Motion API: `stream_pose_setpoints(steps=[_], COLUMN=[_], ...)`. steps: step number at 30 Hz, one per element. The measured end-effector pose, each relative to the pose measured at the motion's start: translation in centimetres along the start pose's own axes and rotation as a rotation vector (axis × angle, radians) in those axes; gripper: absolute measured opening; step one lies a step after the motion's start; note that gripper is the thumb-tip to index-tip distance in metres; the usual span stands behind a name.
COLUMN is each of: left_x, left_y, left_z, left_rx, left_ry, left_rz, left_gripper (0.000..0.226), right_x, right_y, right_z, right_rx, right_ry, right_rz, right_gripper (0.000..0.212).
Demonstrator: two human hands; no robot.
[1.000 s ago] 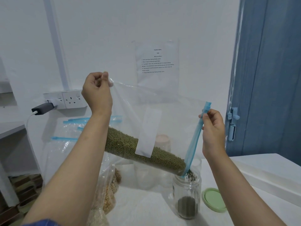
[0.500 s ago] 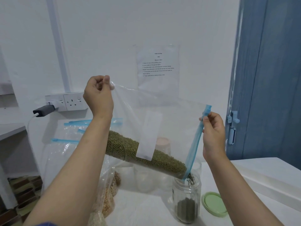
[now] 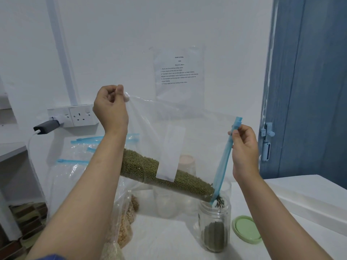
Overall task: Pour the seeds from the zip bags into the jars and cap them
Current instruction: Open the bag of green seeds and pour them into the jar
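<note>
The zip bag (image 3: 169,139) with green seeds (image 3: 167,175) hangs in the air between both hands, tilted down to the right. The left hand (image 3: 110,107) has a closed grip on the upper left corner of the bag, which it pinches between thumb and curled fingers. The right hand (image 3: 244,149) has a narrow grip on the blue zip strip (image 3: 225,162), near its upper end, with the fingers curled around it. The seeds lie in a long heap along the low edge of the bag, and some fall from the lowest corner into the open jar (image 3: 215,222) just below. This jar stands on the white table (image 3: 169,239), and a dark layer of seeds covers its bottom. A green lid (image 3: 246,228) lies flat on the table just beside the jar, to the right. More bags with pale seeds (image 3: 124,228) lean at the left side, behind the left forearm. Other clear jars (image 3: 169,201) stand behind the held bag; their content I cannot tell. A printed sheet (image 3: 178,72) hangs on the wall.
</note>
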State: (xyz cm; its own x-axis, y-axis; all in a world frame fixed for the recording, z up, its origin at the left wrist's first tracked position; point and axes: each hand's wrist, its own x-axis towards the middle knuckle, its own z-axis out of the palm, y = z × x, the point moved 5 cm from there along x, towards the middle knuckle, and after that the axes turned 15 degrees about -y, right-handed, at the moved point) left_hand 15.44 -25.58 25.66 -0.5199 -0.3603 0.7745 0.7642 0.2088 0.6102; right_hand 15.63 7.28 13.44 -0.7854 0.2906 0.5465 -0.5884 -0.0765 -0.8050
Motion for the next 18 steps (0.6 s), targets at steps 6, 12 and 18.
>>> stream_pose_setpoints(steps=[6,12,18], left_x=[0.01,0.18,0.09], left_y=[0.09,0.04,0.19], left_z=[0.03,-0.03,-0.08], left_rx=[0.000,0.008,0.019], left_ry=[0.004,0.009,0.007], left_rz=[0.005,-0.007,-0.004], left_gripper=[0.016,0.016,0.016], right_x=[-0.14,-0.15,-0.14], right_y=[-0.10,-0.02,0.14], right_z=[0.01,0.03,0.00], right_rx=[0.004,-0.002,0.002], right_ry=[0.001,0.003,0.004], right_rz=[-0.002,0.009,0.014], right_gripper=[0.021,0.020,0.021])
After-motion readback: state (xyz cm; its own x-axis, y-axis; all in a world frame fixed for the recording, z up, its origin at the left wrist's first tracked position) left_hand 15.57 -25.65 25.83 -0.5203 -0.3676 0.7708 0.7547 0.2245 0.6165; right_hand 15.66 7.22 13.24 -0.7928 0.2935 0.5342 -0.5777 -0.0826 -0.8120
